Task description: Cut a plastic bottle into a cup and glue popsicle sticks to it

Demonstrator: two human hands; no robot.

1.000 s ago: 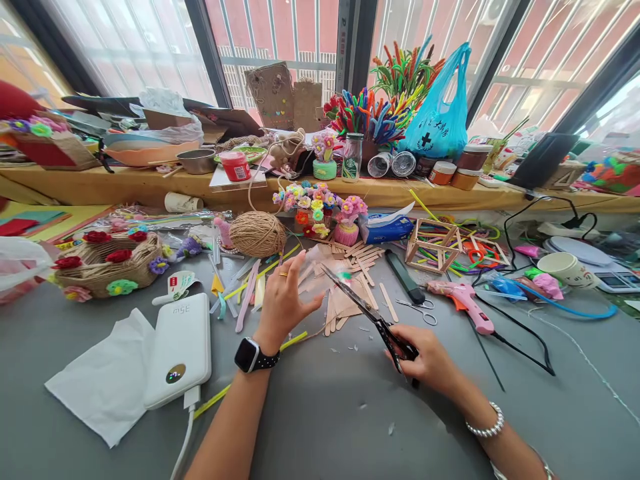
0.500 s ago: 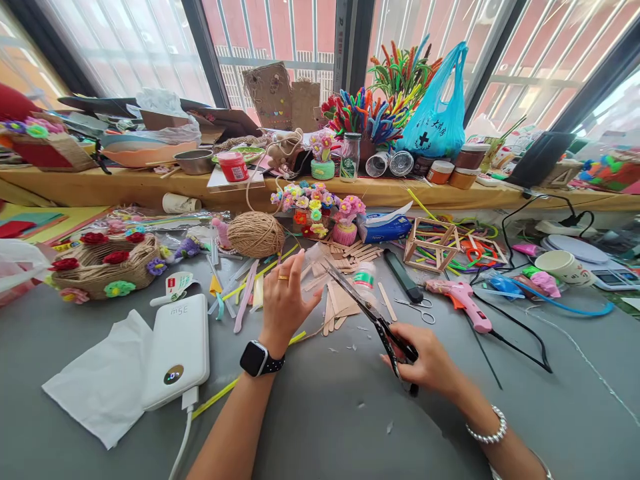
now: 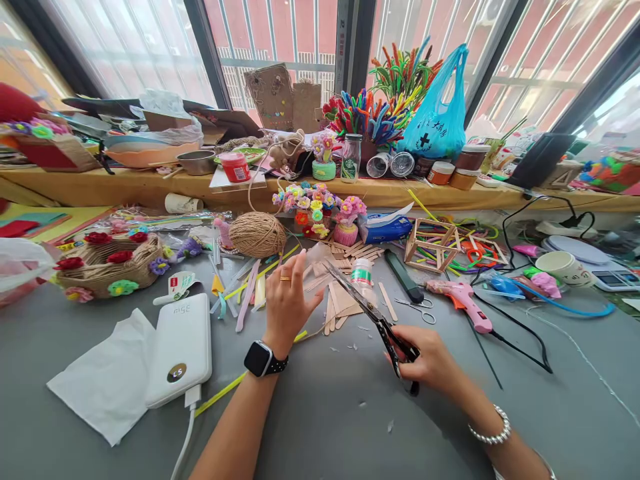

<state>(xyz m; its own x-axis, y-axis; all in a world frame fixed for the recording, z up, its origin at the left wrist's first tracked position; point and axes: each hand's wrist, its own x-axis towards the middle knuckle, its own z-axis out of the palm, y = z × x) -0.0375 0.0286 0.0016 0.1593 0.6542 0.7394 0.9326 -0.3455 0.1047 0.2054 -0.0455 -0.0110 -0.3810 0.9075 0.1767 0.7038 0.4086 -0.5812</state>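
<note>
My right hand (image 3: 425, 357) is wrapped round the black handles of a large pair of scissors (image 3: 370, 308). The blades point up and to the left, toward my left hand (image 3: 289, 300). That hand is raised with its back to me, thumb apart, and a clear thin plastic piece (image 3: 314, 259) is at its fingers; the exact grip is hidden behind them. Blade tips reach the plastic's right side; whether they touch it I cannot tell. Beyond the blades stands a small white bottle with a green label (image 3: 362, 272). Small clear scraps (image 3: 391, 427) lie on the grey table below.
Wooden craft sticks (image 3: 333, 310) lie beyond my hands, near a twine ball (image 3: 257, 235). To the right are small scissors (image 3: 425, 311), a pink glue gun (image 3: 467, 303) and its cord. A white power bank (image 3: 183, 347) and white tissue (image 3: 107, 380) lie left.
The view has shifted slightly, so things sit a little further right. Both hands and the scissors keep nearly the same pose.
</note>
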